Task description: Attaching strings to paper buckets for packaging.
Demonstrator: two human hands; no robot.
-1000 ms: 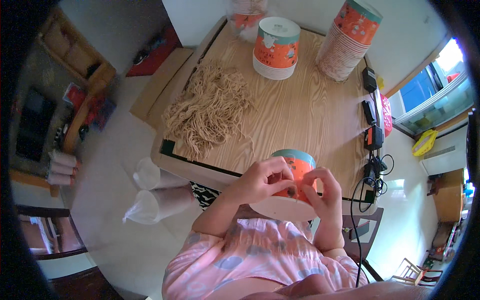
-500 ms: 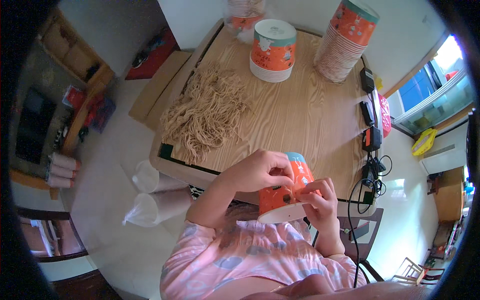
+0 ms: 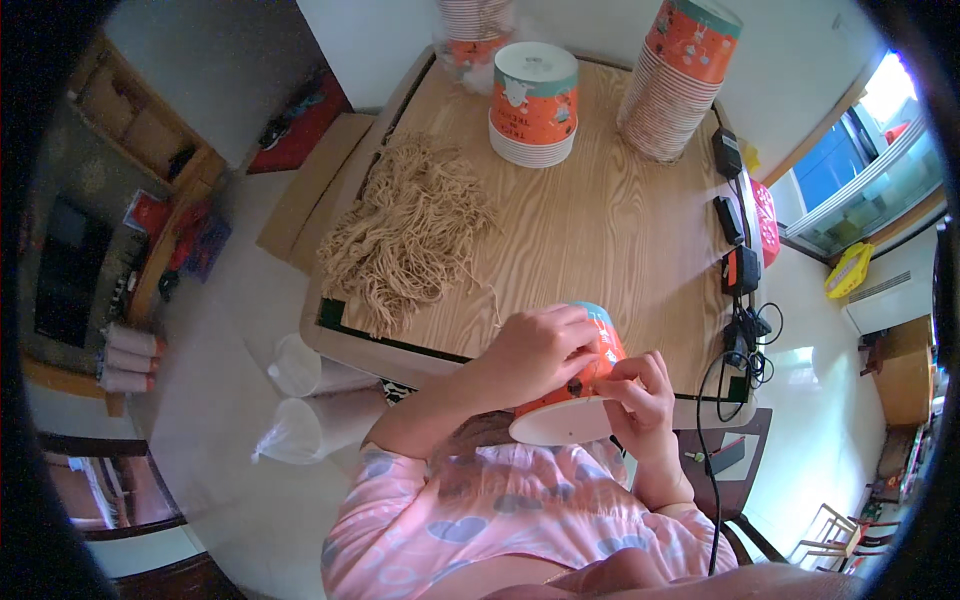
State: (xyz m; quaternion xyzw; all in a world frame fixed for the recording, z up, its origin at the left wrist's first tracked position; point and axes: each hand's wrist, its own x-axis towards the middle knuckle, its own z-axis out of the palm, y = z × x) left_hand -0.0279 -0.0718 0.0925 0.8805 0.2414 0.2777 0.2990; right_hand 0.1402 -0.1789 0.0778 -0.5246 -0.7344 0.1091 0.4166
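An orange and teal paper bucket [image 3: 612, 343] is held tilted at the table's near edge, its white open rim toward me. A small dark hole shows near the rim. My left hand [image 3: 548, 350] lies against its side, fingers pinched together; what is between them is hidden. At the rim, my right hand [image 3: 642, 400] pinches the bucket with thumb and bent fingers. A tangled heap of beige cords [image 3: 405, 235] covers the table's left side, and one loose strand trails from it toward my left hand.
On the wood-grain table [image 3: 590, 230] stand a short upturned bucket stack [image 3: 535, 110], a tall stack [image 3: 672, 85] and a plastic-wrapped stack [image 3: 475, 40]. Black adapters and cables [image 3: 740, 270] line the right edge. Bagged stacks [image 3: 315, 430] lie on the floor at left.
My left hand has shifted slightly right along the bucket, and its fingers have drawn closer together. The bucket has tipped a little. The whole view has also moved slightly.
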